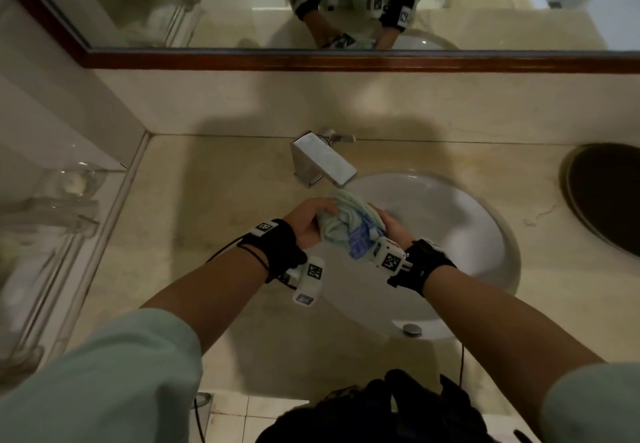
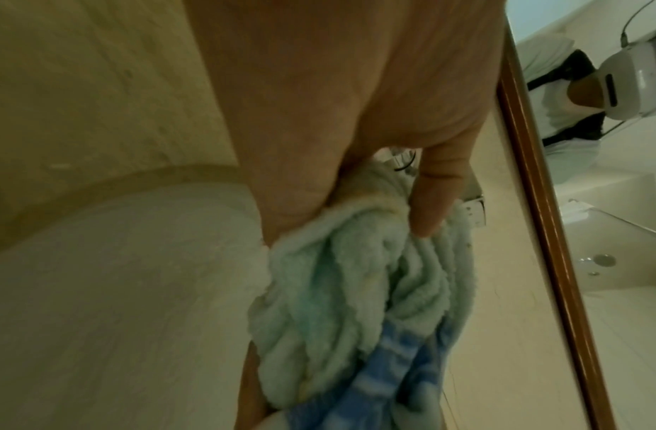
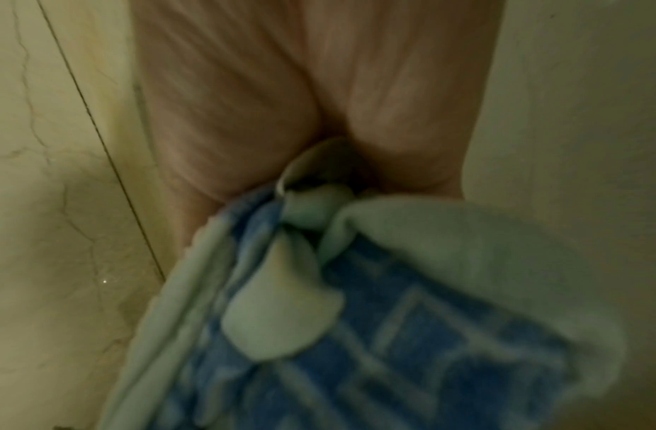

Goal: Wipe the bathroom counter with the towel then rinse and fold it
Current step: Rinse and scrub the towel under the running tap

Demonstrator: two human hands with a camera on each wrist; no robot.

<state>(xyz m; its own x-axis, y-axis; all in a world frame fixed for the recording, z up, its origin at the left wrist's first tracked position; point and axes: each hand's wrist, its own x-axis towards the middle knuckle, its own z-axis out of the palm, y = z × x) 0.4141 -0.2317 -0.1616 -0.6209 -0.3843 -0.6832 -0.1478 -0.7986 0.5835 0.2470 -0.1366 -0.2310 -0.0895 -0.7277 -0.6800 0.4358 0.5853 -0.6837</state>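
A bunched pale green towel (image 1: 349, 224) with a blue checked patch sits between both hands over the left rim of the white sink (image 1: 450, 214). My left hand (image 1: 310, 219) grips its left side, and in the left wrist view the fingers (image 2: 433, 200) curl into the green terry of the towel (image 2: 341, 291). My right hand (image 1: 391, 226) grips the right side. The right wrist view shows the towel (image 3: 393, 320) gathered under that palm, its fingertips hidden. The chrome faucet (image 1: 323, 160) stands just behind the towel. I cannot tell whether water runs.
The beige stone counter (image 1: 214, 200) surrounds the sink. A dark round opening (image 1: 606, 197) lies at the far right. A wood-framed mirror (image 1: 311, 3) runs along the back wall. Glass shelves with small items (image 1: 65, 200) stand at the left. The floor tiles (image 1: 242, 418) show below.
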